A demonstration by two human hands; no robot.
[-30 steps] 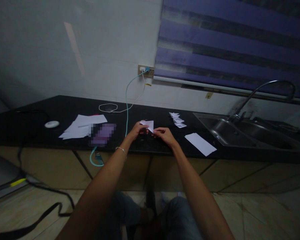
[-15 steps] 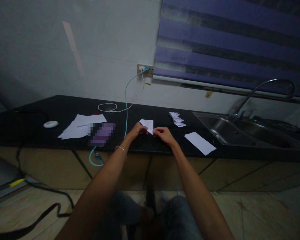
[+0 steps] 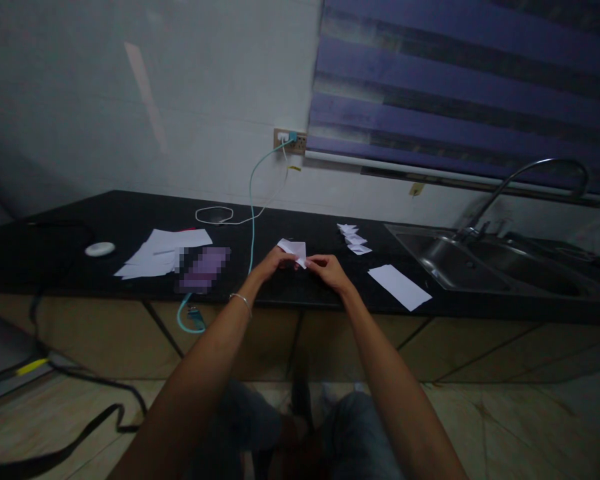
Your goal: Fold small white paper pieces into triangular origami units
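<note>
A small folded white paper [image 3: 295, 251] is held over the front of the black counter [image 3: 105, 213]. My left hand [image 3: 273, 263] pinches its left side with the fingers closed. My right hand [image 3: 326, 270] pinches its right lower corner, fingers curled. A thin bracelet shows on my left wrist. Both forearms reach forward from the bottom of the view.
A stack of white sheets [image 3: 155, 260] and a blurred purple object [image 3: 203, 268] lie at left, with a white round disc [image 3: 99, 249] beyond. Small folded papers [image 3: 354, 239] and a flat sheet [image 3: 399, 287] lie right. A steel sink [image 3: 480, 267] is far right. A teal cable [image 3: 253, 207] hangs from the wall socket.
Both hands stay on the folded paper, which has tipped slightly lower and smaller between the fingers. The view has shifted a little.
</note>
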